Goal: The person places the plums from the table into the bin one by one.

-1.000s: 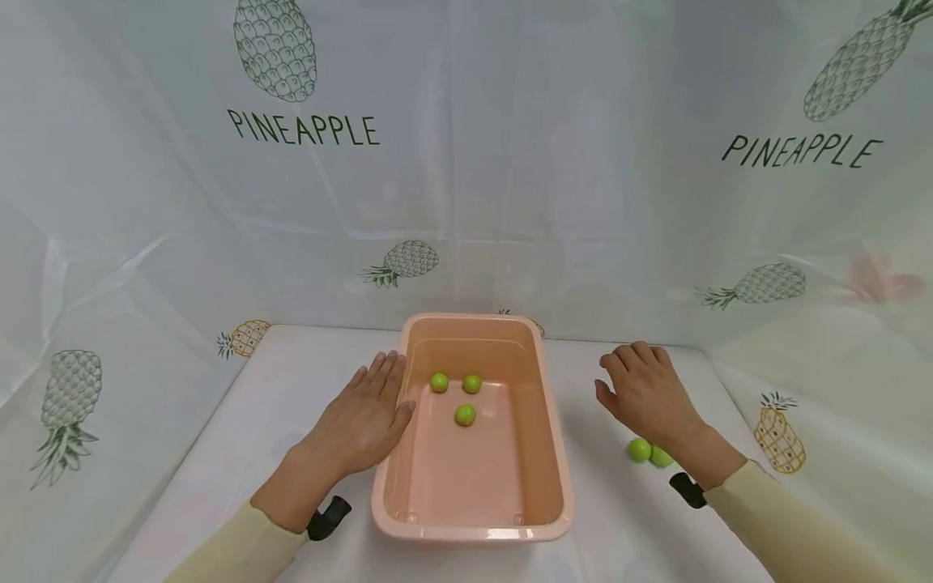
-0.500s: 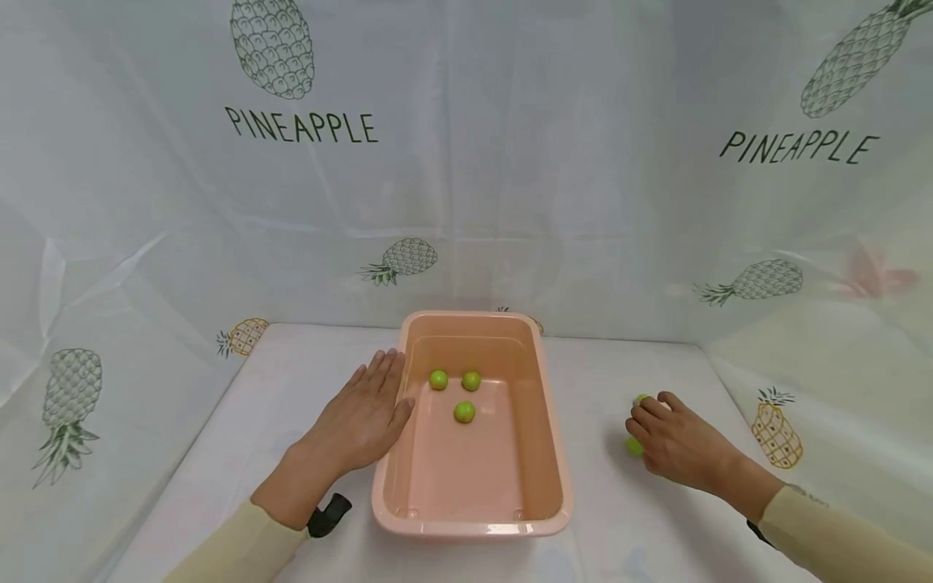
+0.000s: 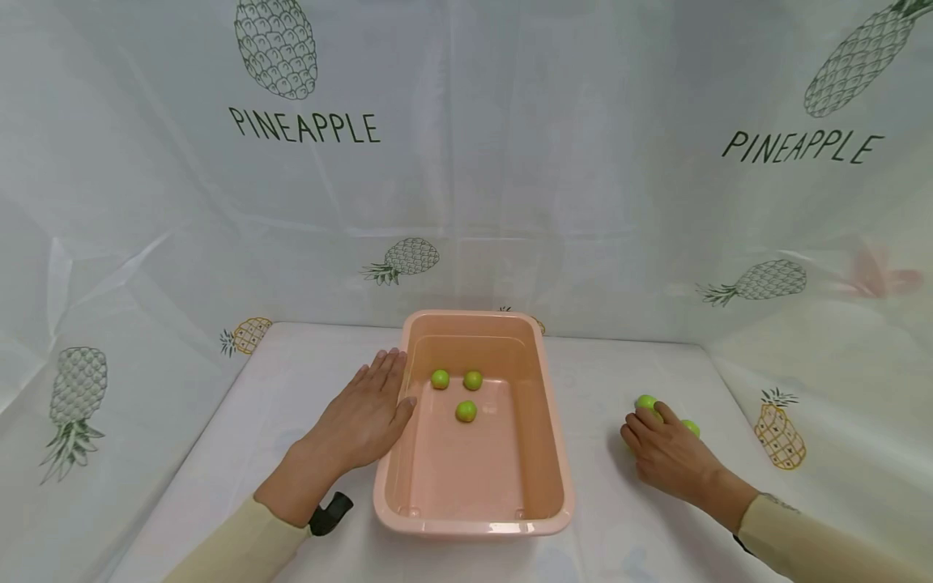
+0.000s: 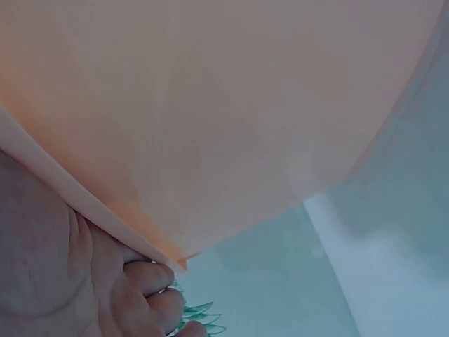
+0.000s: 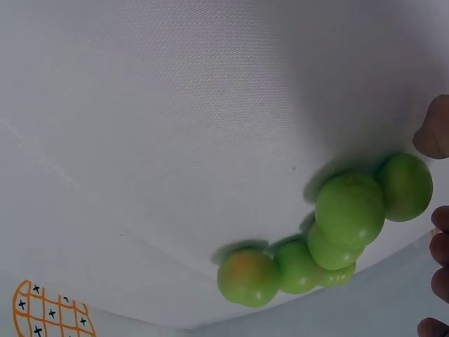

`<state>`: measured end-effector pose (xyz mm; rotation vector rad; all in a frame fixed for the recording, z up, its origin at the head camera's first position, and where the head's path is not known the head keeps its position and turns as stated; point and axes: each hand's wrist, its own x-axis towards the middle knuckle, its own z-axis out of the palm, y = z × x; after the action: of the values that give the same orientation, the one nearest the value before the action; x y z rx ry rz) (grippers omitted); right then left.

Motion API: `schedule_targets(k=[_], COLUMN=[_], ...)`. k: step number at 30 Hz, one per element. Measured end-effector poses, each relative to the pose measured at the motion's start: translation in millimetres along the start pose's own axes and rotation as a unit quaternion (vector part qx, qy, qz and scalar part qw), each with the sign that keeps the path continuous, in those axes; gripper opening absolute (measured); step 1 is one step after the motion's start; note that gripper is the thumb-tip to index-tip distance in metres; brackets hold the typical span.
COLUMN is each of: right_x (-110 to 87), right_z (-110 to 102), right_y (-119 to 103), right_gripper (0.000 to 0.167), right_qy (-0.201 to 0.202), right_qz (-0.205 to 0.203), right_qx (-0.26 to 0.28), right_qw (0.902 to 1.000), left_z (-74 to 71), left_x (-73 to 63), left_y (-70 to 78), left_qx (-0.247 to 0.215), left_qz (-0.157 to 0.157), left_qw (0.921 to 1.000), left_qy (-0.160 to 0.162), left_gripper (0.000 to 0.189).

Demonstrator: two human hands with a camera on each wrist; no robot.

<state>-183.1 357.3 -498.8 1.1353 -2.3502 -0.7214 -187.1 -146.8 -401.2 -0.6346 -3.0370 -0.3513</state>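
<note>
Beside right hand (image 3: 674, 461), green fruits (image 5: 349, 210) clustered on worktop (image 3: 594, 502); fingers curled, cannot tell if gripping. Left hand (image 3: 360, 414) flat, fingers straight, against pink plastic tub (image 3: 474, 530) at its right. Step seems picking-up; next move calls for secure pinch.

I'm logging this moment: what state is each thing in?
Pink bin: upright, open, on the table.
Three green fruits in the bin: lying apart.
Green fruits on the table: clustered, one orange-patched.
Right hand: fingers bent at that cluster; grip unclear.
Left hand: fingers straight, against the bin's rim.
Pineapple-print sheet: hanging, creased.
</note>
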Motion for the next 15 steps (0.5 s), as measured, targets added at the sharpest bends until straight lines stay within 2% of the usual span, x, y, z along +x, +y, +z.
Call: schedule_targets(k=[11,15], right_x=[0.2,-0.4], right_z=[4.3,3.4], right_y=[-6.5,-3.6], right_gripper=[0.057,0.048], right_qy=[-0.045,-0.054], right_qz=[0.012,0.018], right_qx=[-0.010,-0.007], right_qw=[0.9989,0.9983], left_z=[0.4,0.3], left_x=[0.3,0.5], left_y=[0.2,-0.1], left_qx=[-0.006,-0.005], left_qz=[0.001,0.002], left_qw=[1.0000,1.0000], left_qy=[0.001,0.001], left_gripper=[0.073,0.073])
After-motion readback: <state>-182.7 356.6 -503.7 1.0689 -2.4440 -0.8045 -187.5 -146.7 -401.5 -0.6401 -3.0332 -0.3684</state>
